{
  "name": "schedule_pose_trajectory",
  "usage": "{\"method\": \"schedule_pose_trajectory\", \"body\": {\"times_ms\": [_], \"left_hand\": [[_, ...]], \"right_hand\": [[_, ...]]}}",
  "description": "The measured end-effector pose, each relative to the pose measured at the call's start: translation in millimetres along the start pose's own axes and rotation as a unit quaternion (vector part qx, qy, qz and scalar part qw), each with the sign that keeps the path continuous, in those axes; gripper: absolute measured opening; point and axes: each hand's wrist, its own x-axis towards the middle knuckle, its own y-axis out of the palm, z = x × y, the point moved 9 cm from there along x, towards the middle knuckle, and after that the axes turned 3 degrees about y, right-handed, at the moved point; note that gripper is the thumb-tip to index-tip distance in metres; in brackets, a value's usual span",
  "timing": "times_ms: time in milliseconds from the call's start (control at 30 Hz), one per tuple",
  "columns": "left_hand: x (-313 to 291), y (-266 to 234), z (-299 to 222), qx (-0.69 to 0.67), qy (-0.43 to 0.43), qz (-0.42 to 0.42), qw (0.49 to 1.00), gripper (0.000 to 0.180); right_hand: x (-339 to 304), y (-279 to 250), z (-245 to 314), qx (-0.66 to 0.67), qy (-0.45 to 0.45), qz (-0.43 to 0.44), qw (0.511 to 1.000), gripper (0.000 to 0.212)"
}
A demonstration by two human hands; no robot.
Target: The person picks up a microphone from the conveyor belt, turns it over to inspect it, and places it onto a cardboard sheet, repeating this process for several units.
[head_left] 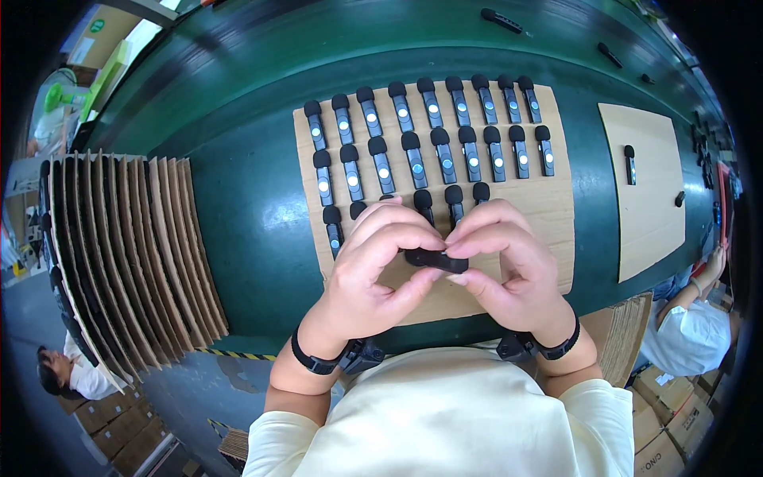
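Observation:
Between my two hands is a small black clip-on microphone with a foam tip, held lengthwise over the near part of a cardboard sheet. My left hand pinches its foam end between thumb and fingers. The other end is pinched by my right hand. Rows of similar black microphones lie on the sheet, such as one in the far row, foam tips pointing away from me. Many show a pale or blue round spot. My fingers partly hide the nearest row.
A tall stack of cardboard sheets stands left on the green bench. To the right, another sheet bears a microphone and a small black piece. Loose microphones lie at the back. Co-workers are at far left and right.

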Motion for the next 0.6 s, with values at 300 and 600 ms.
{"method": "schedule_pose_trajectory", "body": {"times_ms": [300,600], "left_hand": [[1.3,9.1,1.0,0.053,-0.035,0.025,0.998,0.029],[-1.8,7.3,0.3,0.084,-0.017,0.023,0.996,0.027]], "right_hand": [[-9.3,-9.4,6.8,-0.149,-0.027,0.031,0.988,0.026],[-36.6,-43.8,-18.2,-0.388,-0.025,0.036,0.920,0.030]]}}
